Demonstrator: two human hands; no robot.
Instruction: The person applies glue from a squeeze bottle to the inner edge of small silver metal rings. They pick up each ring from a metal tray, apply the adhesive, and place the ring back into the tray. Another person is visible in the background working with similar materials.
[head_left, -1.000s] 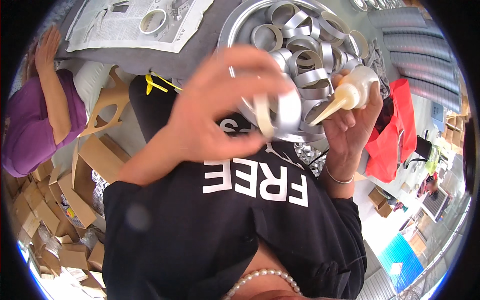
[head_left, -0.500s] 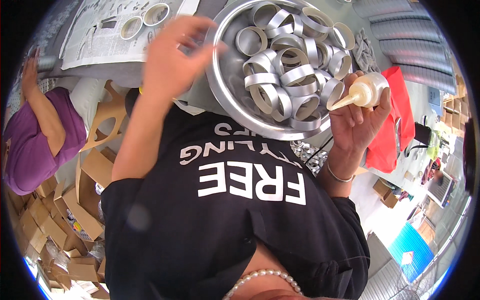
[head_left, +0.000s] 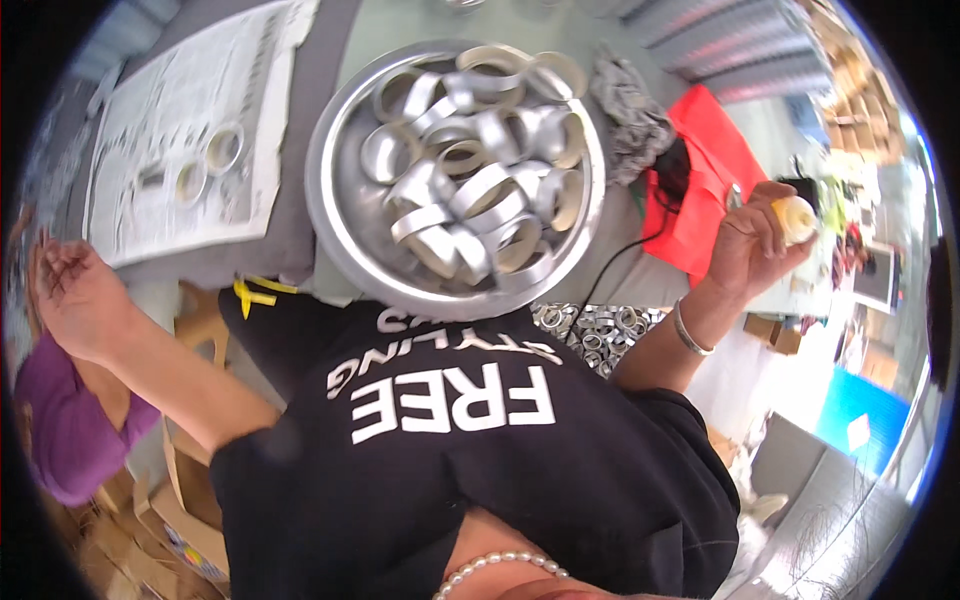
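Observation:
My right hand (head_left: 748, 245) is wrapped round a small squeeze bottle (head_left: 797, 220) with yellowish contents, held out to the right of a red bag. Far out to the left, my left hand (head_left: 82, 300) is raised beside the grey-covered table edge, its fingers apart and nothing visible in them. Between the hands stands a wide metal basin (head_left: 322, 200) heaped with silver rings (head_left: 488, 195) that have pale insides. Two more rings, one upper (head_left: 224, 148) and one lower (head_left: 190, 184), lie side by side on a newspaper sheet (head_left: 130, 110).
A co-worker in a purple top (head_left: 75, 430) is close by my left forearm. A grey rag (head_left: 628, 115) and the red bag (head_left: 705, 130) lie right of the basin, with a black cord (head_left: 625, 250) nearby. More rings (head_left: 600, 335) are piled below the table edge. Cardboard boxes (head_left: 180, 525) stand at lower left.
My left hand has swung from the basin's rim out to the far left. My right hand has moved right, away from the basin, with the bottle. The view has shifted, too.

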